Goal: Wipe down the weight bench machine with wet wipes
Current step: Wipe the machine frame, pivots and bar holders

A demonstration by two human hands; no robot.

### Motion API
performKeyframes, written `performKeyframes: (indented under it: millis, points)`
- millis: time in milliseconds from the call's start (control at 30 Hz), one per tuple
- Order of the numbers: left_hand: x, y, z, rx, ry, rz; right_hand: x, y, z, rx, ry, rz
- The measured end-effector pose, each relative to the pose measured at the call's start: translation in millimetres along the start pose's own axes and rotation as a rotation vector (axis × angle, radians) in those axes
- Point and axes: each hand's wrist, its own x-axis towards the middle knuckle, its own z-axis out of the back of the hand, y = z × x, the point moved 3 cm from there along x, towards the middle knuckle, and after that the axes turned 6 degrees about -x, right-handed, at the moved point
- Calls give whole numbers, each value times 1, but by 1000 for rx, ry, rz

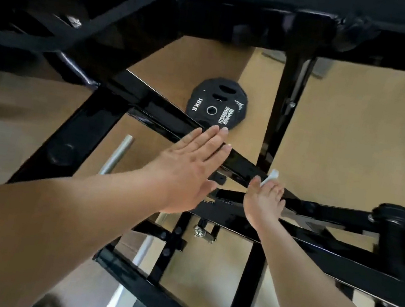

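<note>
Head view looks down thru black frame of weight bench machine (282, 91). Left grip (184, 174) is flat, fingers straight and together, laid across diagonal frame bar (164, 118); holds nothing. Can't tell how hard it presses. Right grip (264, 203) is lower on the same bar, fingers curled over it and clamped on wet wipe (273, 175). The white wipe sticks out above the thumb, touching the bar. Both forearms bare. 10 kg weight plate (214, 107) lies flat on tan floor (357, 138) beyond left fingertips, w/ another plate under it. Silver tube (118, 153) slants under left forearm. Upper frame dark and blurred.
</note>
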Motion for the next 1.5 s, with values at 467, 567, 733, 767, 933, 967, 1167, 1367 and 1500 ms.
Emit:
performKeyframes:
  millis: [467,567,733,767,933,967,1167,1367,1500]
  points:
    - [-6,-8,-10,-203,-32,33,-7,-20,20,207,-133,-3]
    - [-11,-23,-5,-267,-61,22,-34,-2,28,175,-283,102]
    - [-27,-36,6,-639,-121,90,-114,18,42,606,-102,223]
    - [-29,-42,7,-748,-82,112,-129,17,48,610,-60,241]
    - [-33,-87,19,-980,66,116,-174,-13,88,650,95,172]
    - [-35,-95,23,-1018,77,116,-180,-22,98,671,84,149]
    - [-33,-130,16,-1267,172,180,-200,-84,133,614,-29,51]
    - [-18,-161,5,-1656,131,407,-201,-107,143,649,-75,-21]
    - [-26,-175,6,-1802,243,444,-204,-110,139,643,-64,-53]
